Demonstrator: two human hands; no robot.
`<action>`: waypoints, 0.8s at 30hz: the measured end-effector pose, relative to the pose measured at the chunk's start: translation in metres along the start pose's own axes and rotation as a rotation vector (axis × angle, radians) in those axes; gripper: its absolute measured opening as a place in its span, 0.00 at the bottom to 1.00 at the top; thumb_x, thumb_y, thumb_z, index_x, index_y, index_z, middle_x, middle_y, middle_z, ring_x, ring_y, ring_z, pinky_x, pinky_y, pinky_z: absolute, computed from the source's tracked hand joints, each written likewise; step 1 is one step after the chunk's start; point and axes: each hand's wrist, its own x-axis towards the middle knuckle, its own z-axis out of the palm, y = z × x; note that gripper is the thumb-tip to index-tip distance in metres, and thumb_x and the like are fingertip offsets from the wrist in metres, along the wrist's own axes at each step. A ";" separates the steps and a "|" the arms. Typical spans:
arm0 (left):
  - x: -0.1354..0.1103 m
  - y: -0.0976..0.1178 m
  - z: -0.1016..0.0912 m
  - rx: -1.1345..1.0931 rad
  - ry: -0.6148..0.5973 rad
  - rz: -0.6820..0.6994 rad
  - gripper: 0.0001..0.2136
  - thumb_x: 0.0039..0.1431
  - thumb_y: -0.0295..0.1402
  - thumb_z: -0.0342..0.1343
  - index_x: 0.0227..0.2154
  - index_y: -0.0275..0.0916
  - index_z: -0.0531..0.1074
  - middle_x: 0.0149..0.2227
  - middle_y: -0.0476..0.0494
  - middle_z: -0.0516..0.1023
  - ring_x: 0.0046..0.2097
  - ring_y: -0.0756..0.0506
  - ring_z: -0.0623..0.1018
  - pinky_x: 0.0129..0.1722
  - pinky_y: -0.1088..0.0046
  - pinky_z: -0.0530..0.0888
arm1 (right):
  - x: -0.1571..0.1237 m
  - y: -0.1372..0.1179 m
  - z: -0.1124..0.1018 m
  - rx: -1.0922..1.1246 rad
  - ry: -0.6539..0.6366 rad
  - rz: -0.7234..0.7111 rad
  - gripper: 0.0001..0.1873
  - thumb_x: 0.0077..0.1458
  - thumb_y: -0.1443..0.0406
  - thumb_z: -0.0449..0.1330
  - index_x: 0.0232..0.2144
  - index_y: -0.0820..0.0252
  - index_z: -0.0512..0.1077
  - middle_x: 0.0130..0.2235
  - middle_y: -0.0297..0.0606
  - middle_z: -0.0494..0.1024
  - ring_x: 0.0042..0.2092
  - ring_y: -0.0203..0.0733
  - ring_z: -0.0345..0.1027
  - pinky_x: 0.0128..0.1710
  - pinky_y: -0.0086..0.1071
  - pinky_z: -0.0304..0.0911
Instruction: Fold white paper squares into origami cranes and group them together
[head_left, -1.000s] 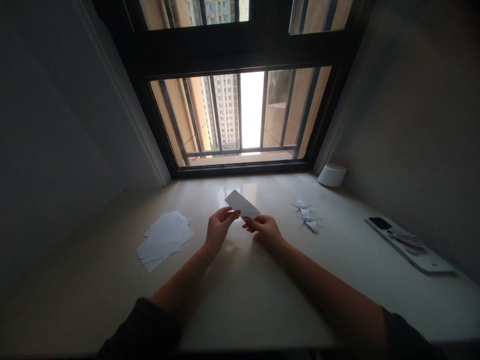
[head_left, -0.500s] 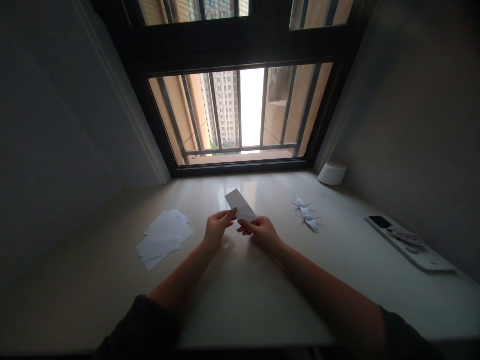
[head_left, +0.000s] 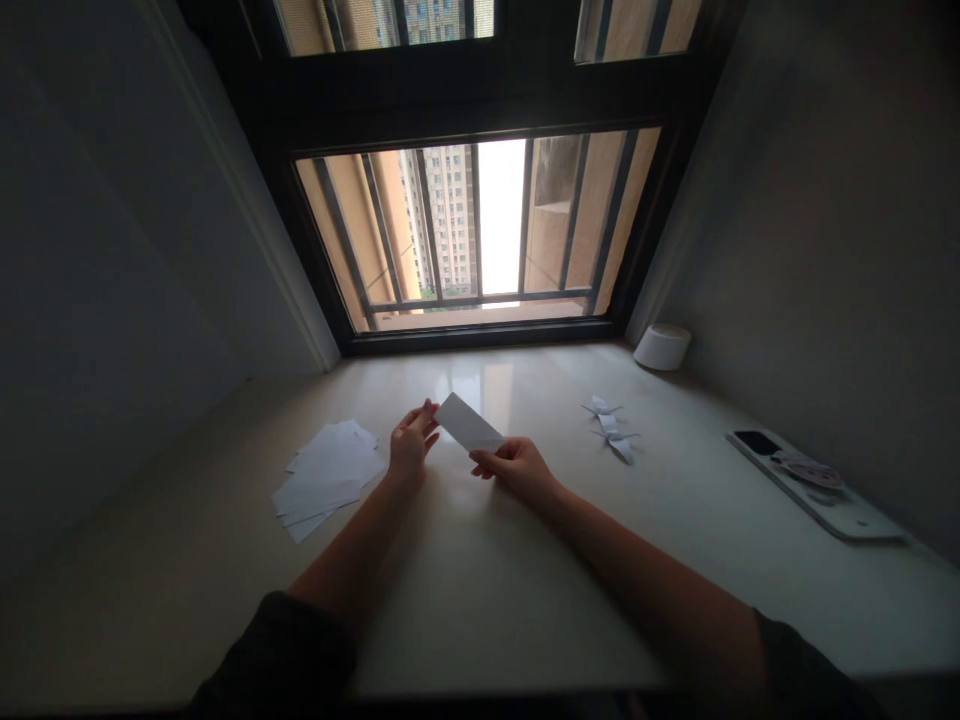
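Note:
A folded strip of white paper (head_left: pixel 469 422) is held above the sill, slanting from upper left to lower right. My right hand (head_left: pixel 521 465) pinches its lower right end between thumb and fingers. At the strip's upper left end, the thumb and forefinger tips of my left hand (head_left: pixel 411 442) close on the corner, while the other fingers are loosely curled. To the left lies a loose fanned pile of white paper sheets (head_left: pixel 330 475). Two small folded paper cranes, a far one (head_left: pixel 598 405) and a nearer one (head_left: pixel 617 442), rest to the right of my hands.
A pale, glossy windowsill (head_left: pixel 450 600) spreads under everything. A phone (head_left: pixel 814 488) with a ring grip on its back lies at the right by the wall. A white round object (head_left: pixel 663 347) stands in the back right corner. Behind is a dark-framed window (head_left: pixel 480 340) with bars outside.
My left hand has moved left, from the middle of the paper strip to its far left corner. The strip has tilted flatter toward the left; my right hand still pinches its other end.

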 end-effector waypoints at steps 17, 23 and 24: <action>-0.017 -0.013 0.013 0.194 -0.224 0.115 0.19 0.39 0.45 0.64 0.31 0.36 0.77 0.29 0.40 0.79 0.37 0.42 0.77 0.35 0.70 0.67 | 0.005 -0.005 -0.007 -0.023 0.154 -0.064 0.19 0.39 0.51 0.66 0.21 0.62 0.75 0.22 0.41 0.78 0.24 0.39 0.68 0.28 0.33 0.63; -0.017 -0.015 0.012 0.165 -0.211 0.084 0.14 0.40 0.44 0.64 0.24 0.37 0.75 0.25 0.44 0.76 0.33 0.46 0.75 0.31 0.73 0.65 | 0.007 -0.003 -0.008 -0.078 0.108 -0.080 0.18 0.41 0.52 0.65 0.23 0.63 0.75 0.23 0.41 0.77 0.25 0.40 0.69 0.29 0.32 0.63; -0.017 -0.015 0.012 0.176 -0.216 0.101 0.14 0.40 0.44 0.64 0.24 0.37 0.75 0.25 0.44 0.76 0.32 0.46 0.75 0.31 0.73 0.65 | 0.007 -0.002 -0.008 -0.092 0.097 -0.083 0.18 0.42 0.52 0.64 0.24 0.63 0.75 0.23 0.41 0.77 0.26 0.40 0.69 0.29 0.32 0.63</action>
